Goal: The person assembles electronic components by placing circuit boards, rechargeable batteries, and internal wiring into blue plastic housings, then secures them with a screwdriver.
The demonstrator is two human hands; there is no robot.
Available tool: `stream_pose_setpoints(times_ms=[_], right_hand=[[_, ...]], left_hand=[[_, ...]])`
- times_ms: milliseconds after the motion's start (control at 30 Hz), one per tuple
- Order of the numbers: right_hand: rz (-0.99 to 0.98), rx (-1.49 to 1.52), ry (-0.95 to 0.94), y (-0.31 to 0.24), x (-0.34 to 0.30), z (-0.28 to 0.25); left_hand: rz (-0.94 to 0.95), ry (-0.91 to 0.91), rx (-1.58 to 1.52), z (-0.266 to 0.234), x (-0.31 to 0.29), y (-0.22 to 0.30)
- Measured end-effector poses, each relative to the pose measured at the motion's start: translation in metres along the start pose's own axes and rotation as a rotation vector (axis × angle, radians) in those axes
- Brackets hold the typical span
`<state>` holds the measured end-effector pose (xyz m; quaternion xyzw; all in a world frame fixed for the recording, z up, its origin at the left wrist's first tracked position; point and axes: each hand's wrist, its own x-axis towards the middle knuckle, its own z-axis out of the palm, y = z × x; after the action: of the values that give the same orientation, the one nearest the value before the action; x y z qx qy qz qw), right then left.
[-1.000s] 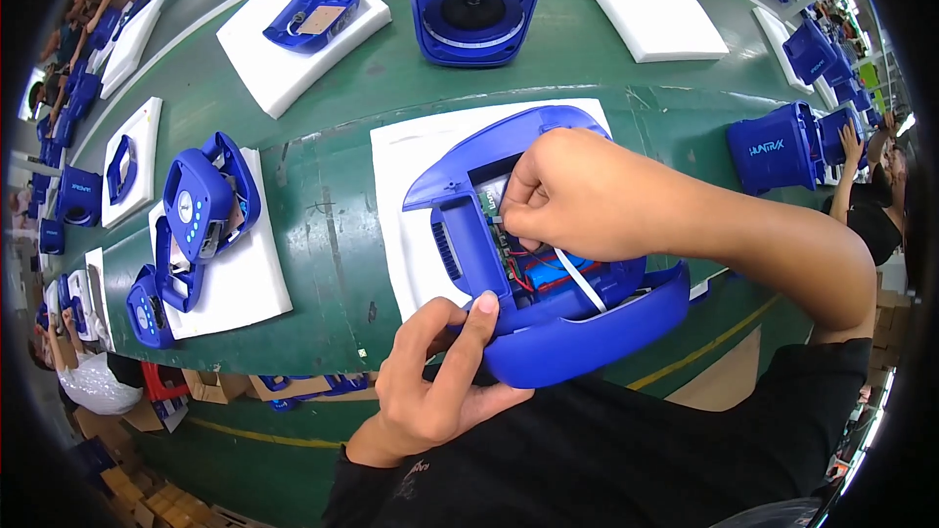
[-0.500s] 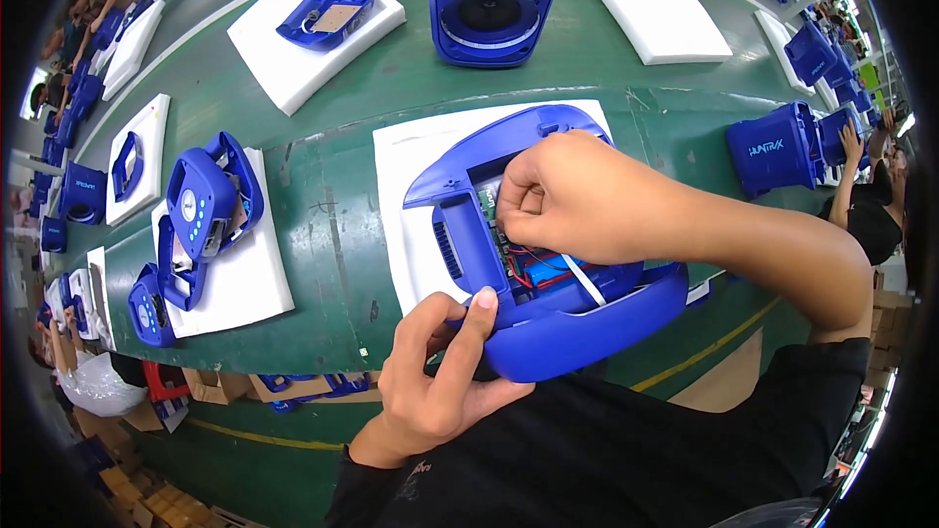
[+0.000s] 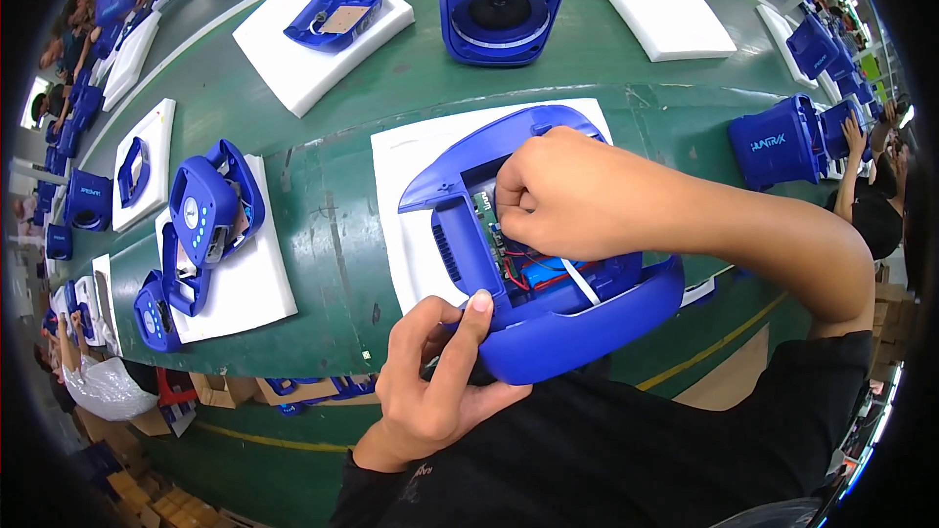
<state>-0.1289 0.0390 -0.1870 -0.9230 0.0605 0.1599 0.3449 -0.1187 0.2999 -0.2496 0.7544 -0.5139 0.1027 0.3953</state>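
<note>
A blue plastic housing [image 3: 587,337] lies with its inside facing up on a white foam sheet [image 3: 406,235]. Inside it are a green circuit board [image 3: 497,252], red and black wires, and a blue battery pack [image 3: 550,272] crossed by a white strap [image 3: 585,286]. My left hand [image 3: 425,376] grips the near-left edge of the housing between thumb and fingers. Above the board, my right hand [image 3: 562,194] is closed, its fingertips pressed together and turned down into the cavity. Whatever it pinches is hidden behind the fingers.
To the left, blue panels with round buttons [image 3: 203,218] rest on another foam pad [image 3: 252,284]. Beyond me stand a blue speaker cabinet [image 3: 502,20], a pad carrying a blue frame [image 3: 335,18], and a bare foam pad [image 3: 660,15]. A blue box [image 3: 778,145] and a co-worker's hands are at right.
Both hands stay in nearly the same places on the housing. The right hand's fingers have shifted very slightly over the board. The surroundings move a little in the picture.
</note>
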Motion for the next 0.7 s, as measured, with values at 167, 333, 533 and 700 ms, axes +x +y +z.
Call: stream_pose_setpoints(times_ms=[167, 333, 533, 700], right_hand=[[0.048, -0.098, -0.081, 0.0013, 0.0041, -0.0015], [0.029, -0.080, -0.074, 0.0033, 0.0057, 0.0003], [-0.011, -0.084, -0.060, 0.0049, 0.0047, 0.0020], [-0.007, -0.061, -0.041, 0.0038, 0.0031, 0.0014]], left_hand=[[-0.003, -0.006, -0.003, -0.0001, -0.0005, -0.0003], [0.000, -0.010, 0.013, -0.0005, -0.0007, -0.0012], [0.003, -0.005, 0.015, 0.0006, -0.0011, -0.0021], [0.002, 0.006, 0.021, 0.0020, -0.0010, -0.0021]])
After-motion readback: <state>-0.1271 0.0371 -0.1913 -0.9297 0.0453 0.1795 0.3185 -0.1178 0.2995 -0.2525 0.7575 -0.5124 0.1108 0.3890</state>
